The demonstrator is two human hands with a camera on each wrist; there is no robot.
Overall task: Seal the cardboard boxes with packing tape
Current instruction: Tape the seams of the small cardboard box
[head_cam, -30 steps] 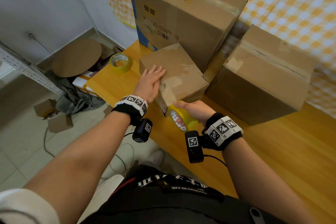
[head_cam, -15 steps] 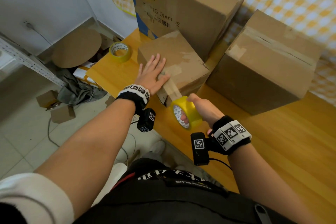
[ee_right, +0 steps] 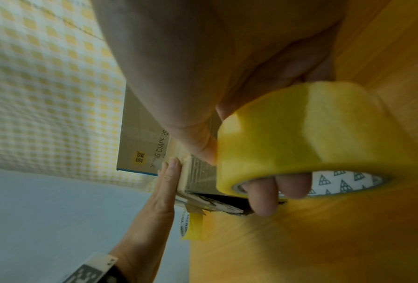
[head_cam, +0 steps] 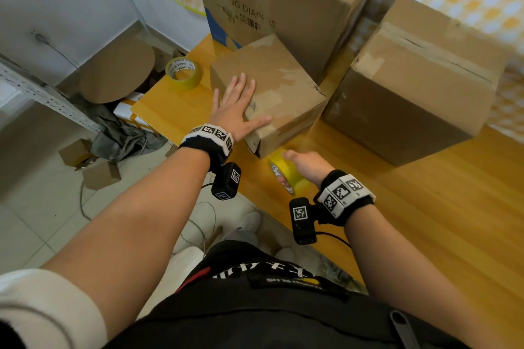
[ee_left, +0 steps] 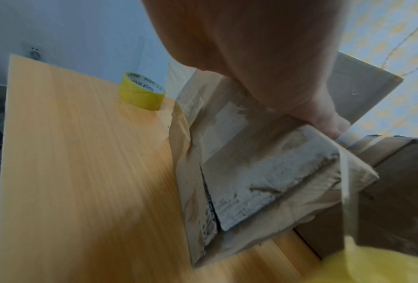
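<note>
A small worn cardboard box (head_cam: 280,85) (ee_left: 251,172) stands tilted on the wooden table (head_cam: 425,207). My left hand (head_cam: 238,105) lies flat on its top with fingers spread, thumb along the near edge. My right hand (head_cam: 303,170) grips a yellow roll of packing tape (head_cam: 289,176) (ee_right: 307,137), fingers (ee_right: 283,185) through the core, thumb on the outside. The roll sits low against the box's near face, by the table. A strip of tape (ee_left: 346,181) runs down from the box's top edge to the roll.
A second yellow tape roll (head_cam: 183,72) (ee_left: 142,92) lies on the table's far left corner. A tall diaper carton (head_cam: 283,3) and a big brown box (head_cam: 419,85) stand behind and right. Cardboard scraps and cloth lie on the floor (head_cam: 93,150) left of the table.
My right hand has moved the roll from out in front back down against the box's near face. The left hand has spread wider on the top. The head view has shifted closer.
</note>
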